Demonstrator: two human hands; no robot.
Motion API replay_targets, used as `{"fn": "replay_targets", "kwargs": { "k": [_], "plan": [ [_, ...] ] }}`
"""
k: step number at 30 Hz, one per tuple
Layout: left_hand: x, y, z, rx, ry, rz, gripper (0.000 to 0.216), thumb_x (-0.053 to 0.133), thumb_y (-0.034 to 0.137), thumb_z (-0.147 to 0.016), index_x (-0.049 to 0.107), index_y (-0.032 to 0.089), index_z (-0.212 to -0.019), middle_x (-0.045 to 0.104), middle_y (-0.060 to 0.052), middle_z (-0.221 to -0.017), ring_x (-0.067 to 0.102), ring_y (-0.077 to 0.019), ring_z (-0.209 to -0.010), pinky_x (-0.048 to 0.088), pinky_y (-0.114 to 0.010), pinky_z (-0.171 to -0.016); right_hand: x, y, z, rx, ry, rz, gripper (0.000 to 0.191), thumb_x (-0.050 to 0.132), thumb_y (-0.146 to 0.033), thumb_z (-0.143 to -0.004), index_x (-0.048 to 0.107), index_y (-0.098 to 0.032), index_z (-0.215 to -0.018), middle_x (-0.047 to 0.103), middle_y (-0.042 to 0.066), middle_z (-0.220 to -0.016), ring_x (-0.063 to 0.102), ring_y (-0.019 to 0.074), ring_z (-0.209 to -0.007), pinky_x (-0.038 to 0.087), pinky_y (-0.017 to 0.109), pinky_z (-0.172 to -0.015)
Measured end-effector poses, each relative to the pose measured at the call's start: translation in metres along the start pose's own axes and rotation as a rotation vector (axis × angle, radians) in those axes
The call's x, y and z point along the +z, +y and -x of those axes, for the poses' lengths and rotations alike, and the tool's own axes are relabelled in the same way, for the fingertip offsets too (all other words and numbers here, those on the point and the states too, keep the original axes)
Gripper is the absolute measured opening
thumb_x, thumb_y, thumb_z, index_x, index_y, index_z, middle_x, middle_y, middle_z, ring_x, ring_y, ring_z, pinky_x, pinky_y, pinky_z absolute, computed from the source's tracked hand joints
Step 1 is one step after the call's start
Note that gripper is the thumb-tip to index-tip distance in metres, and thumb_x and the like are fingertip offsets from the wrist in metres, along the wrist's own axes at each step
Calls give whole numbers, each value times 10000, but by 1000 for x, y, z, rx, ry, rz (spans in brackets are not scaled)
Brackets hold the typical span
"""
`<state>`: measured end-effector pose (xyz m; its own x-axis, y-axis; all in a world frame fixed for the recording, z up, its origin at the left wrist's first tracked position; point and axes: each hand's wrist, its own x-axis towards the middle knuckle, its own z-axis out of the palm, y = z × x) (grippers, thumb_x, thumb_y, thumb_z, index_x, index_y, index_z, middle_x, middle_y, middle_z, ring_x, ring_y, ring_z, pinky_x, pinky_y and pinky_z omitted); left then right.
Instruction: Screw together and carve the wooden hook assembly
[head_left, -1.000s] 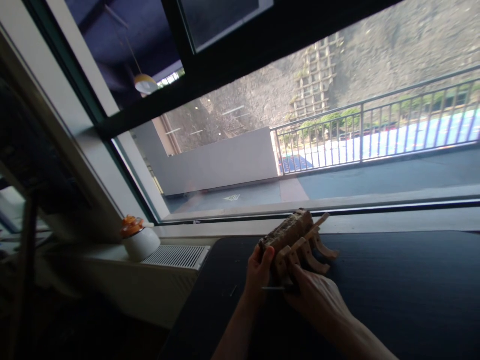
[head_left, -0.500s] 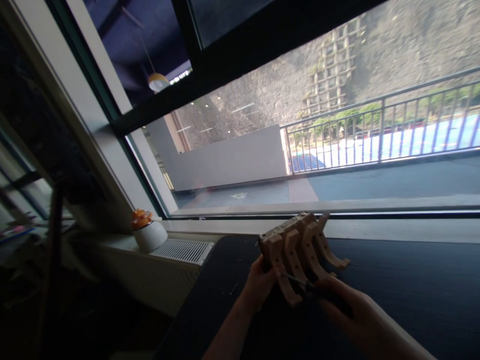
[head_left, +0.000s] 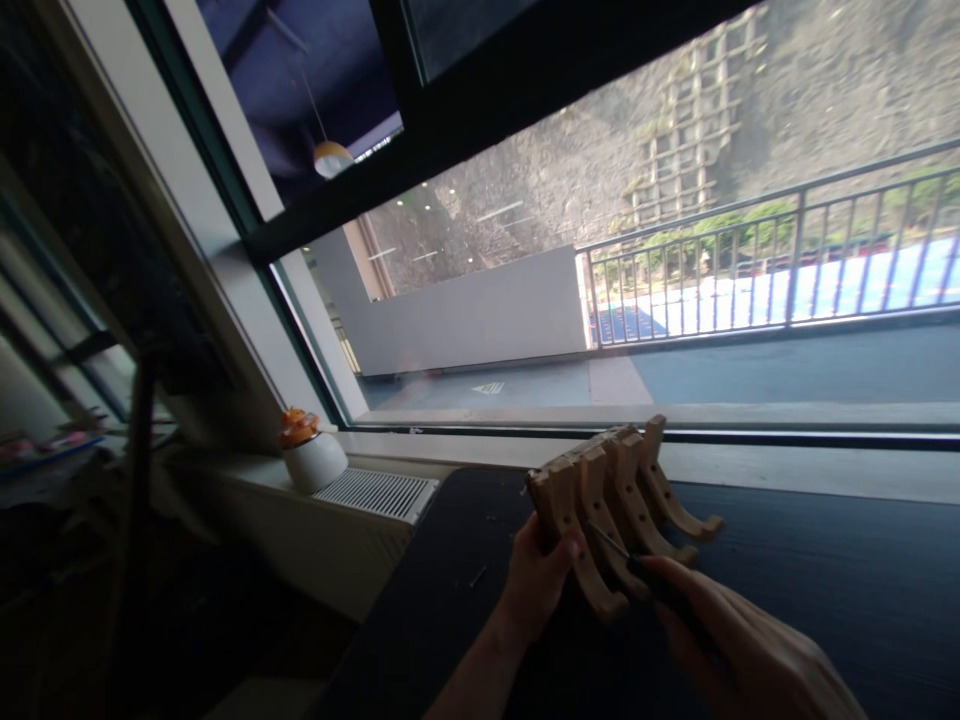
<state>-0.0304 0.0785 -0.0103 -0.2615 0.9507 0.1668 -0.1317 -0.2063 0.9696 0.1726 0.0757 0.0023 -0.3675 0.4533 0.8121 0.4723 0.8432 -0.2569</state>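
A wooden hook rack [head_left: 598, 487] is tilted over the dark table, with several curved pale hooks on a rough wooden back piece. Small dark holes dot the hooks. My left hand [head_left: 538, 575] grips the rack's left end, thumb laid on the nearest hook. In my right hand [head_left: 739, 625] is a screwdriver [head_left: 609, 541] with a dark handle and thin metal shaft. Its tip points up and left, at the gap between the nearest hook and the second one; whether it touches wood I cannot tell. A small screw [head_left: 478, 576] lies left of my left hand.
The black tabletop [head_left: 810, 560] meets the window sill [head_left: 787, 462] at the back. To the left, a white pot with an orange top [head_left: 315, 460] stands beside a vent grille [head_left: 379, 492]. A large window with a dark frame rises behind the table.
The screwdriver's tip has moved from the nearest hook rightward and away from me, toward the second hook. My left hand still holds the rack. The whole view has shifted slightly.
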Motion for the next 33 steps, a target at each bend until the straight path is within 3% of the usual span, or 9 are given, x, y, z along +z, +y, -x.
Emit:
{"fn": "replay_targets", "kwargs": {
  "k": [11,20,25,33],
  "plan": [
    [0,-5,0,-19,-11,50,400,820,325,-587,671,141,-909,694,-41,-842,596,-170,-759,465,-259,-706,8,-1,2,-91,-40,26,325,483,-195,-877,598,-201,-1181,721,63,-1049,701,160,-900,552,196,-772],
    [-2,-8,0,40,-37,5,363,787,321,-637,659,139,-924,696,-47,-848,596,-174,-757,465,-255,-695,2,-9,-2,-141,-36,85,318,438,-150,-881,600,-174,-1153,726,72,-986,707,149,-830,559,185,-712],
    [-5,-15,0,110,-54,-21,368,753,282,-687,634,155,-1012,691,-49,-913,597,-179,-804,475,-265,-737,-6,-10,-3,-226,-72,171,412,419,-99,-815,606,-194,-1170,729,70,-973,706,179,-808,576,243,-681],
    [0,-8,1,90,-48,-50,387,749,275,-676,626,151,-1021,696,-54,-923,612,-192,-827,486,-266,-758,5,-13,3,74,-116,97,339,410,-203,-896,639,-220,-1144,750,22,-951,717,150,-696,539,206,-555]
  ]
}}
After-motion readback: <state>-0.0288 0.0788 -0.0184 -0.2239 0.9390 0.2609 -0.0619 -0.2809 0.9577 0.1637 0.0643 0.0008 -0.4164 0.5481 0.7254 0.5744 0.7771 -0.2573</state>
